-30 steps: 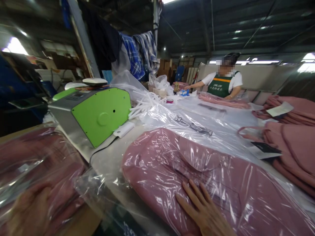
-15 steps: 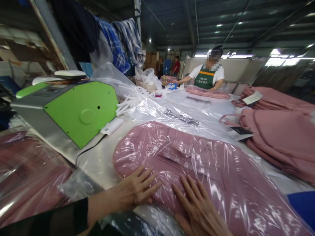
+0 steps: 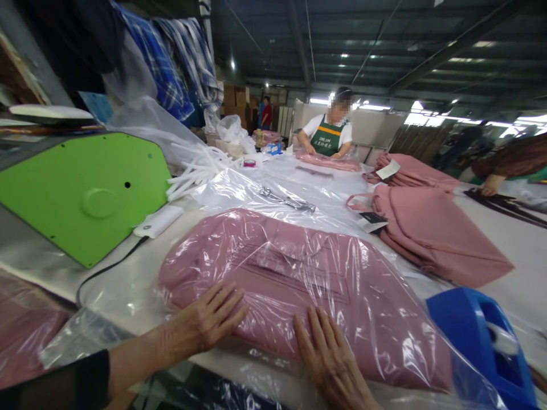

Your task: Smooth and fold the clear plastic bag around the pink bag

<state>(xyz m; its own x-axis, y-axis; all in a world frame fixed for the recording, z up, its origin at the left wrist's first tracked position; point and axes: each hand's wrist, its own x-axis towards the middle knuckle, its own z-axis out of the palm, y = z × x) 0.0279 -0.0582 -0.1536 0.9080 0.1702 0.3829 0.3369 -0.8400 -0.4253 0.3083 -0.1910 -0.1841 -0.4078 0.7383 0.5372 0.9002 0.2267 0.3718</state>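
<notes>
A pink bag (image 3: 273, 285) in clear plastic wrap lies flat on the white table in front of me. My left hand (image 3: 209, 319) rests on its near left edge with the fingers stretched out. Lower and further right, my right hand (image 3: 329, 356) presses flat on the plastic, fingers extended and slightly apart. Neither hand grips anything. Loose plastic (image 3: 474, 376) sticks out past the bag's right end. Behind the bag, clear plastic sheets (image 3: 239, 188) cover part of the table.
At left stands a green-sided machine (image 3: 85, 193) beside a white corded device (image 3: 158, 222). To the right are a blue plastic holder (image 3: 478, 336) and stacked pink bags (image 3: 436, 233). Across the table, a person in a green apron (image 3: 327, 136) handles a wrapped pink item. Another person's hand (image 3: 493, 185) shows at far right.
The view has swung to the right, bringing in more of the blue holder and the far-right person. Both my hands stay laid on the wrapped bag. The co-worker's hands have come together.
</notes>
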